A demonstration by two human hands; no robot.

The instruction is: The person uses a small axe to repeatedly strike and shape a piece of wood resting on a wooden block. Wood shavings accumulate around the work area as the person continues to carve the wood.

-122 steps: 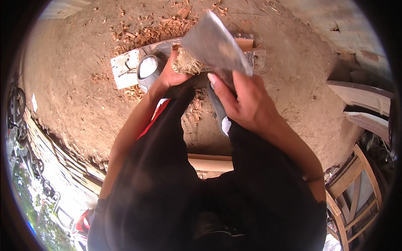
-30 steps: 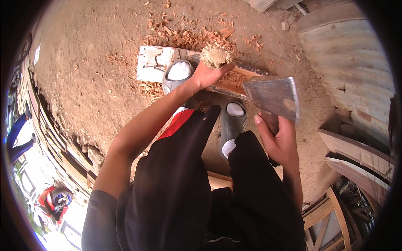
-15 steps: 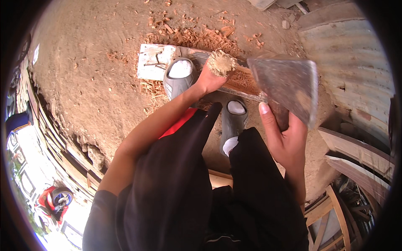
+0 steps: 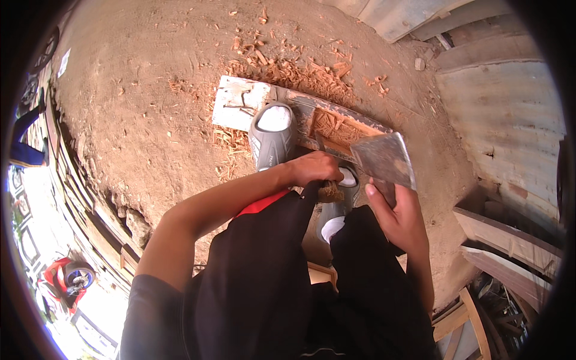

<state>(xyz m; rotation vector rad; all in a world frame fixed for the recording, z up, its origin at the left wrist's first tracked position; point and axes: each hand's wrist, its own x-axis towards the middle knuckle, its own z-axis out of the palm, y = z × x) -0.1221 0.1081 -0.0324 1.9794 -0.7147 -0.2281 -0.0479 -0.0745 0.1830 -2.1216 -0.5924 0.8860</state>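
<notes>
My left hand [image 4: 317, 168] is wrapped round a chisel [image 4: 320, 143], its blade pointing away toward the wooden plank and its frayed wooden handle end toward me. My right hand [image 4: 403, 219] grips the short handle of a hatchet [image 4: 387, 159], whose broad grey blade hangs just past the plank's right end. The old painted plank [image 4: 231, 111] lies on the ground, with a rectangular recess [image 4: 339, 127] cut into it and filled with wood shavings. Bent nails [image 4: 243, 103] show on its white left end. My left grey shoe [image 4: 273, 141] rests on the plank.
Reddish wood chips [image 4: 300, 75] are scattered over the dirt floor beyond the plank. A corrugated metal sheet [image 4: 504, 114] stands at the right, with boards [image 4: 510, 237] and a wooden frame [image 4: 474, 324] nearer. Stacked planks and a red motorbike [image 4: 60, 279] are at the left.
My left hand has come back toward me off the plank, tipping the chisel so its blade shows. The hatchet has moved lower and leftward. The recess is now uncovered, and the view has shifted.
</notes>
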